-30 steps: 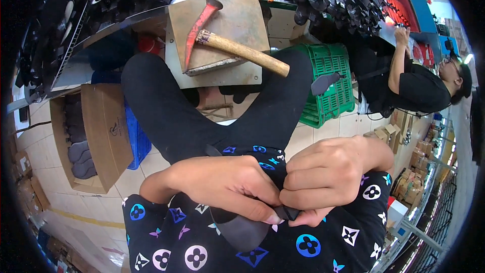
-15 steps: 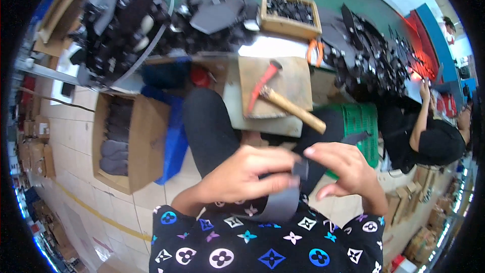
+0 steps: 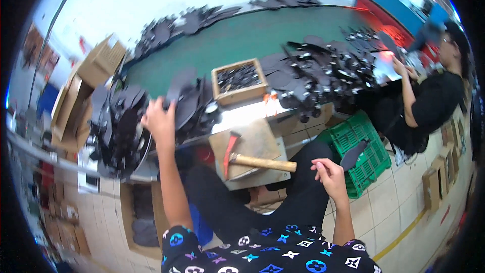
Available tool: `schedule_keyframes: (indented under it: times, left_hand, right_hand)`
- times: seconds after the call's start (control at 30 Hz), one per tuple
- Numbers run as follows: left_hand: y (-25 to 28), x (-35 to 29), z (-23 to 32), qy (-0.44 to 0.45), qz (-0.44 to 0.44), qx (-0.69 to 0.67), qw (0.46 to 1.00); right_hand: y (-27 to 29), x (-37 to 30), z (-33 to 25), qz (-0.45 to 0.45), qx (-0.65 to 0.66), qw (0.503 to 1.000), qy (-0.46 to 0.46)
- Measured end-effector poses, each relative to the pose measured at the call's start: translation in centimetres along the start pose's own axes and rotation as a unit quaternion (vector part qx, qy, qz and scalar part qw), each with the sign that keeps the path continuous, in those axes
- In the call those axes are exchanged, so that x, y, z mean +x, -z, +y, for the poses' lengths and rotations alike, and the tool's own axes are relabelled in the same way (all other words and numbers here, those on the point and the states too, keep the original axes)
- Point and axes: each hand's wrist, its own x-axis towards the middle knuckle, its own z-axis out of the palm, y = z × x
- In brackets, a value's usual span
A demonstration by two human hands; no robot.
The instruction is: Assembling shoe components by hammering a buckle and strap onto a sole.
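Note:
My left hand (image 3: 160, 121) is stretched out to the bench's left part, fingers spread among flat grey sole-shaped pieces (image 3: 183, 83); its fingertips partly overlap them. My right hand (image 3: 331, 178) hovers by my right knee, fingers loosely bent and nothing visible in them. Beyond its fingertips, a dark sole-shaped piece (image 3: 355, 154) rests on the rim of a green plastic crate (image 3: 361, 184). Between my knees, a hammer (image 3: 262, 163) with a red head and wooden handle lies across a worn square board (image 3: 255, 139).
A wooden box (image 3: 262, 91) of small black parts stands on the green-topped bench (image 3: 202, 50). Dark pieces (image 3: 323, 78) are heaped to its right, more (image 3: 118, 131) at left. An open carton (image 3: 159, 207) stands on the floor. A co-worker (image 3: 429, 101) sits at right.
Both hands have parted from over my lap. The left has reached forward and left to the bench; the grey piece from my lap no longer shows there. My view has tilted up.

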Motion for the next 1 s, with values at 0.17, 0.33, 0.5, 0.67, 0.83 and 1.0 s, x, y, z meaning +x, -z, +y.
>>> schedule_keyframes:
  times: [0.17, 0.33, 0.5, 0.67, 0.83, 1.0]
  left_hand:
    - [0.4, -2.3, -0.4, 0.022, -0.098, 0.034, 0.994]
    - [5.4, -3.7, 4.0, 0.014, -0.039, -0.015, 0.999]
    - [7.9, -6.5, 5.5, -0.063, -0.021, -0.028, 0.997]
    - [11.3, -7.9, 11.6, -0.212, 0.033, -0.178, 0.96]
    - [12.2, -9.0, 11.8, -0.213, -0.109, -0.154, 0.959]
    - [10.9, -11.9, 8.8, -0.096, -0.136, -0.29, 0.942]
  right_hand:
    - [1.4, 9.1, -2.7, 0.098, -0.1, 0.97, 0.198]
    - [2.1, 24.9, -2.6, 0.195, -0.464, 0.823, 0.263]
    - [-1.8, 28.7, -5.1, 0.221, -0.558, 0.734, 0.318]
    - [-6.5, 17.7, -15.7, 0.157, -0.474, 0.64, 0.584]
    - [-7.8, 10.6, -14.7, 0.032, -0.288, 0.73, 0.619]
    - [-10.5, 6.0, -0.5, -0.084, -0.395, 0.837, 0.369]
